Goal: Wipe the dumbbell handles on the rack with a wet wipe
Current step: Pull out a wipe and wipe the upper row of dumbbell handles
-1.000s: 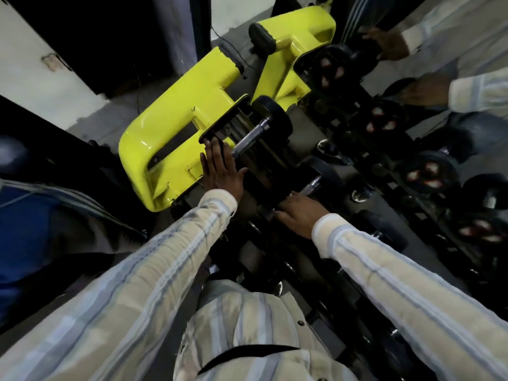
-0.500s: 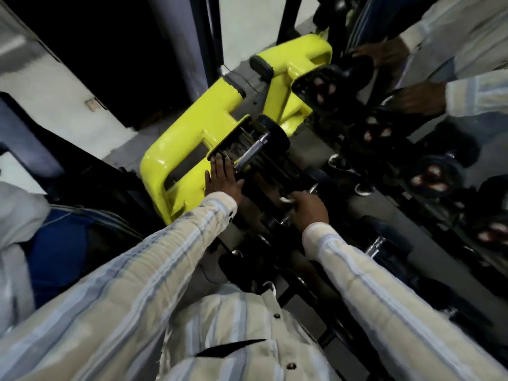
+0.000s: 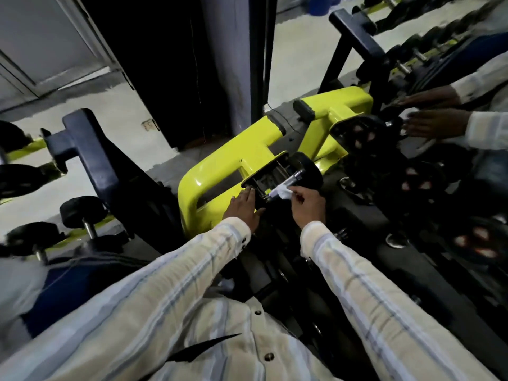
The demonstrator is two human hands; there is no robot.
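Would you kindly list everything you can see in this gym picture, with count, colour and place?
wet wipe: one, white, pressed against the dumbbell handle.
dumbbell handle: one, silver, at the rack's yellow end.
rack frame: one, yellow, centre.
dumbbells on the rack: several, black with reddish end marks, right; exact count unclear.
dumbbells at left: a few, black, lower left.
dark uprights: two, navy, left and top right.
second pair of hands: two, pale striped cuffs, far right.
left hand: one, flat on the rack's yellow end.
right hand: one, fingers pinching the wipe.
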